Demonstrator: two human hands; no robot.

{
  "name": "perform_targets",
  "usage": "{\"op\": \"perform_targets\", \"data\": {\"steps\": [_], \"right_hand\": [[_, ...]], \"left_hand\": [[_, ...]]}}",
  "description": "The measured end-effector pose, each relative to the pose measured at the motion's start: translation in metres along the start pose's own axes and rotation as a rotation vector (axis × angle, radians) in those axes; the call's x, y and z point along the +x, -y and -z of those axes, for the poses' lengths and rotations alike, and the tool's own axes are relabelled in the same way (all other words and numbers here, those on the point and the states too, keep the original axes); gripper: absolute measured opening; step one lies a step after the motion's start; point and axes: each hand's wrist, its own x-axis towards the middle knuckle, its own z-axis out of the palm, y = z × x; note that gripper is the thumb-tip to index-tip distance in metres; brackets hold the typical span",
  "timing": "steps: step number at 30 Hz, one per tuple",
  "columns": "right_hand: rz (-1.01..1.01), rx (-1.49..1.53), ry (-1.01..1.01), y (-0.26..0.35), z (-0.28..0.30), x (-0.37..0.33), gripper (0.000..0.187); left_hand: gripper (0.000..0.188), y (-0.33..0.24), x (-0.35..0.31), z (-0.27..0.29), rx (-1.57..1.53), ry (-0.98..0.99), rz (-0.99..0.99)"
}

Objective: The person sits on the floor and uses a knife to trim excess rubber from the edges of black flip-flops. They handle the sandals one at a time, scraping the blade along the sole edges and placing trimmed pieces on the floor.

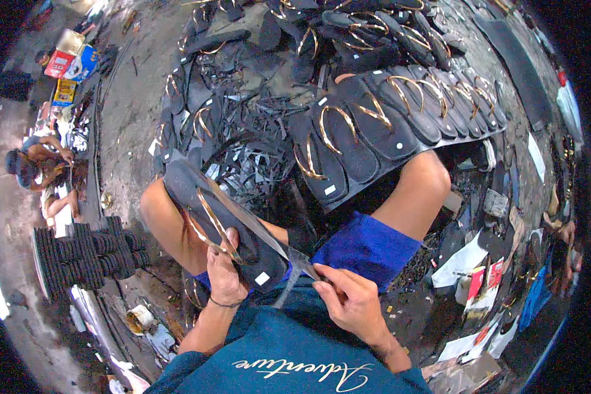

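My left hand (226, 269) grips a black flip-flop (243, 231) with a gold thong strap, fingers hooked at the strap. The flip-flop lies tilted over my lap, a small white sticker at its near end. My right hand (351, 303) is closed on a thin grey knife (303, 261), its blade close along the flip-flop's right edge. From that edge a narrow grey strip (287, 286) hangs down by my shirt. Where the blade ends and the strip begins is hard to make out.
Flip-flops with gold straps (381, 125) stand in a row beyond my right knee; more lie piled behind. Dark offcuts (249, 154) heap between my knees. Stacked black soles (88, 253) stand at the left, and another person (42, 161) sits farther off. Scraps (463, 262) litter the right.
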Motion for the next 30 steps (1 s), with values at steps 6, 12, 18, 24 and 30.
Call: {"op": "perform_targets", "data": {"steps": [6,12,18,24,30], "right_hand": [[0.167,0.085,0.028,0.009,-0.033,0.044,0.031],[0.096,0.508,-0.046,-0.008,-0.070,0.109,0.032],[0.165,0.397,0.189,0.029,-0.061,0.131,0.038],[0.423,0.066,-0.197,0.019,-0.033,0.082,0.033],[0.290,-0.006,0.097,-0.030,-0.035,0.019,0.038]], "left_hand": [[0.048,-0.012,-0.015,0.014,0.213,0.073,-0.046],[0.053,-0.019,-0.032,0.033,0.553,0.227,-0.031],[0.059,-0.068,0.004,0.008,0.327,0.436,-0.039],[0.027,-0.124,0.009,-0.023,0.511,0.147,-0.278],[0.035,-0.120,-0.009,0.006,0.429,0.185,-0.086]]}}
